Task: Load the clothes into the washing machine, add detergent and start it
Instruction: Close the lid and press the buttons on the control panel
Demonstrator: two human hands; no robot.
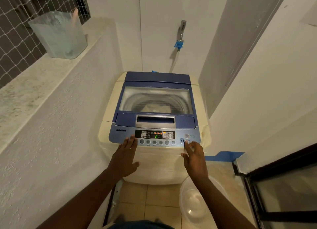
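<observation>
a narrow white-walled nook with a beige tiled floor [154, 201] holds the cream top-loading washing machine with a blue lid [157, 126] against the back wall, under a metal wall tap [181, 30]. the lid is closed; through its clear window pale clothes [156, 108] lie in the drum. a green character glows on the control panel [155, 137]. the left hand [126, 157] lies flat, fingers spread, holding nothing, fingertips at the panel's left edge. the right hand [194, 156] is open too, forefinger just beside the round start button [182, 140]. a clear plastic basin [197, 204] sits on the floor.
</observation>
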